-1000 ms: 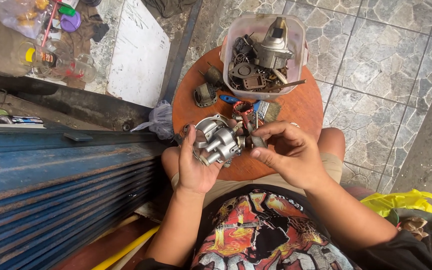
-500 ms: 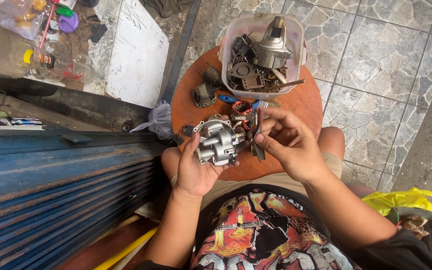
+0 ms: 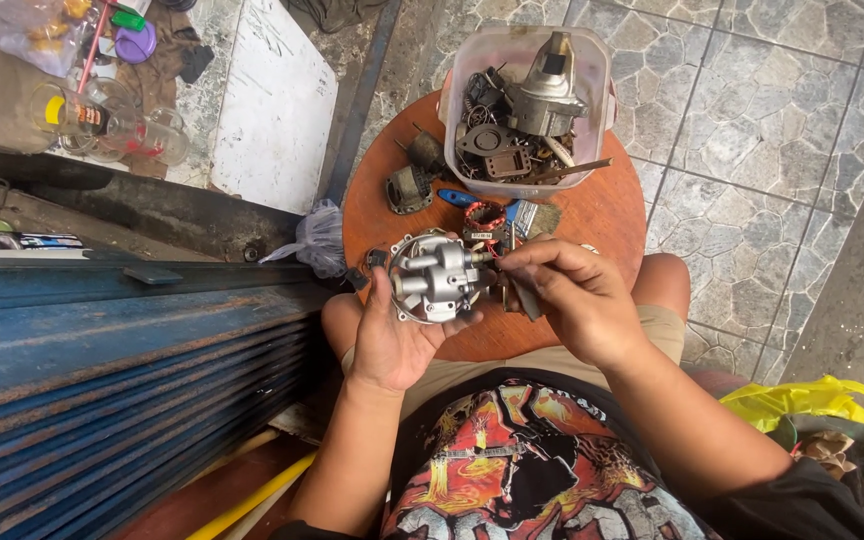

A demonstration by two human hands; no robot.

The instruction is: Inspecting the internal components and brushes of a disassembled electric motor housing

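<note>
Crowding the round wooden stool [image 3: 602, 215], clear tub of parts [image 3: 527, 110], scattered bits beside carburetor [image 3: 437, 278]

Cast metal part [image 3: 437, 277]: dull silver, smooth. Round stool top [image 3: 602, 210]: matt orange-brown wood. Tub [image 3: 467, 90]: cloudy translucent plastic. Floor tiles [image 3: 752, 110]: rough grey stone look.

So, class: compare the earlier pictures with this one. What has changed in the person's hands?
The left hand has turned the grey metal part slightly in its palm. The right hand has closed in, fingertips now pinching at the part's side. The round table and plastic tub have stayed put.
</note>
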